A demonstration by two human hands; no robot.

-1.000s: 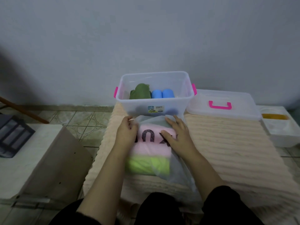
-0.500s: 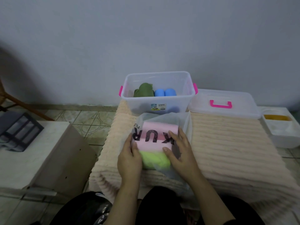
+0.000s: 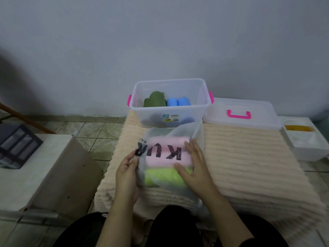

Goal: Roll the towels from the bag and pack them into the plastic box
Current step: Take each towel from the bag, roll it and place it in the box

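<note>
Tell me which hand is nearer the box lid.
Right. The right hand lies on the bag, nearer the box lid; the left hand holds the bag's far edge.

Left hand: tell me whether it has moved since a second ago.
Yes. The left hand has drawn back toward the person, away from the front wall of the plastic box, and now holds the left edge of the bag.
</note>
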